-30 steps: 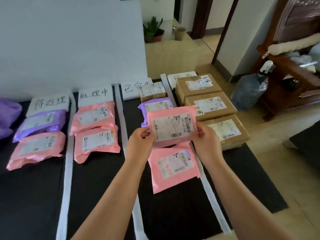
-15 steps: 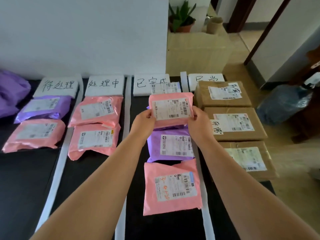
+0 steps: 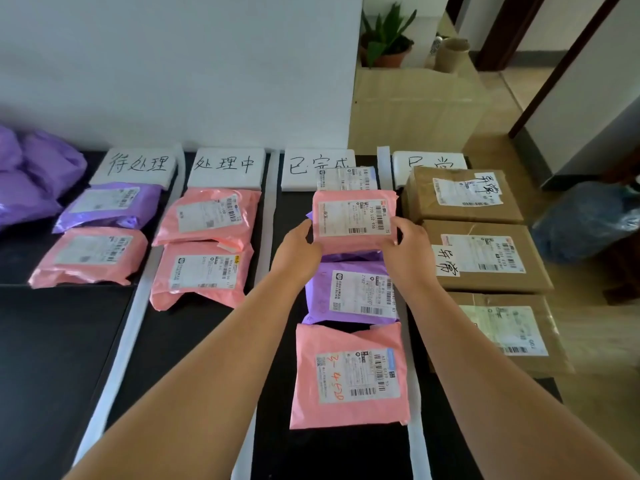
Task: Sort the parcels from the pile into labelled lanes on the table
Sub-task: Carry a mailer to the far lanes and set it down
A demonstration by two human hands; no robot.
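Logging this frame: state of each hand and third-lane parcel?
Held parcel: label up, gripped both sides.
Left hand: grips its left edge.
Right hand: grips its right edge.
Purple parcel: flat, label up, far edge covered.
Near parcel: flat, label up.
Back parcel: partly hidden.

— What do the arms look like on your feed?

— I've got both bare. The left forearm comes in from the lower left and the right forearm from the lower right, angling toward each other.

— And the hands?

— The left hand pinches the left edge of the pink parcel, thumb on top, fingers tucked underneath (I can't see them). The right hand grips the opposite edge the same way, thumb over the near corner. Wrists look straight, hands level.
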